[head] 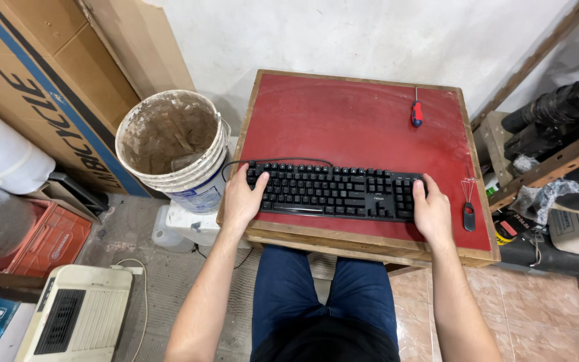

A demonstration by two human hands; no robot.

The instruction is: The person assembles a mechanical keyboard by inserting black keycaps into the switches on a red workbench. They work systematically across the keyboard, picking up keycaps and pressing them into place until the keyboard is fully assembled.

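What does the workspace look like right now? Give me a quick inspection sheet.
Surface: small wooden table with a worn red top, against a pale wall.
Job's things: black keyboard lying flat near the front edge.
Clutter: red and blue screwdriver at the back right; wire keycap puller with a black handle right of the keyboard.
Hands: left hand grips the keyboard's left end, right hand grips its right end.
Cables: black keyboard cable loops along the back edge and off the left side.
Surroundings: dirty white bucket on the left, cardboard boxes behind it, red crate, cluttered shelf on the right.
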